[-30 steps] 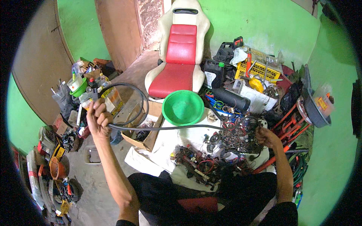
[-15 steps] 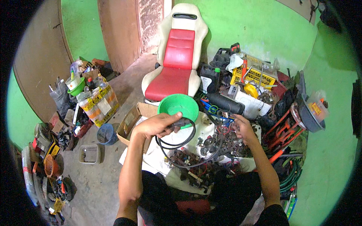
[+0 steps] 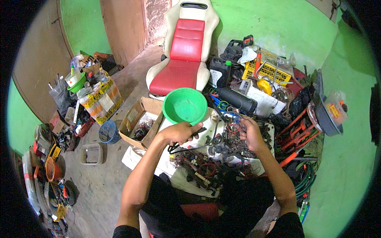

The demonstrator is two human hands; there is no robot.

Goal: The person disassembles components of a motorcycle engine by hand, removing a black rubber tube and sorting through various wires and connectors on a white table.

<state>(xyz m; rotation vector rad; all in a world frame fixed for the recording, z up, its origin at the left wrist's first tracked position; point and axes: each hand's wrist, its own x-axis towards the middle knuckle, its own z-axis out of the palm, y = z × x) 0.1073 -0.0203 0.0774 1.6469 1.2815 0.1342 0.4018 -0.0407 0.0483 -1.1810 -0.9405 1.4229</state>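
One cable (image 3: pixel 198 148) runs in mid-air over the cloth (image 3: pixel 135 158) and the loose parts (image 3: pixel 194 166), from the left hand (image 3: pixel 180 133), its fingers curled around a gathered length just on the near side of the tub (image 3: pixel 184 113), to the right hand (image 3: pixel 251 134), whose fingers appear to pinch it farther along, the exact contact being too small to tell. For good control, grip the gathered length firmly with the left fingers, guide the slack curve with the right without twisting it, and carry it high enough that it does not snag on the parts below.
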